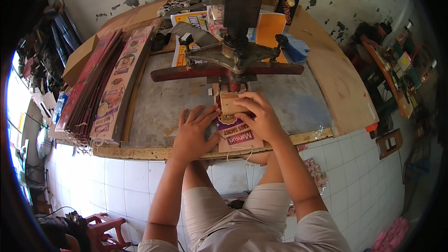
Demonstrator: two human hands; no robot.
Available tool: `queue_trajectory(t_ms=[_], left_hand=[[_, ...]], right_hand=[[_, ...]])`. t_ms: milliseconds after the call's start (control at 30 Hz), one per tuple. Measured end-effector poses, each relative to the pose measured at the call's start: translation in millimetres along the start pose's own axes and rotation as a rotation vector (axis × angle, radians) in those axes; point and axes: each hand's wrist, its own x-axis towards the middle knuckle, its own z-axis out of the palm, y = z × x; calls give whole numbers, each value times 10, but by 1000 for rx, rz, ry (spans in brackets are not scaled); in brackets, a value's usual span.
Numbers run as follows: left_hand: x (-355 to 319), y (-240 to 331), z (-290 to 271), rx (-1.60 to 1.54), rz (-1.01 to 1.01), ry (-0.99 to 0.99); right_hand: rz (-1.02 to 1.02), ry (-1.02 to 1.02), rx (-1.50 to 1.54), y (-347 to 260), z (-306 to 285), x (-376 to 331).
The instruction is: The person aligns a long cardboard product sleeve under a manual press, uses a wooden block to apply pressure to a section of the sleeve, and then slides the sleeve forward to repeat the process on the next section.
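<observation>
Pink-and-purple printed card strip [233, 143] lay on the grey-topped desk [296, 116], its white-corded end at the worn front edge's middle. From my remote post, I saw the left hand [196, 133] spread, fingertips and thumb against its left side; the right [262, 114], half-curled, held a pale wooden block [228, 104] over it. I had sideways room both ways, with the red-armed metal press [235, 65] bounding the far side.
</observation>
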Motion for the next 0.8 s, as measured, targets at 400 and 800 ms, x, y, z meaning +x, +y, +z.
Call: queue_trajectory(t_ms=[400, 800], left_hand=[[0, 14, -14, 6, -2, 2], [13, 48, -25, 8, -10, -14]], right_hand=[[4, 10, 0, -11, 14, 24], [-13, 49, -34, 6, 17, 3]])
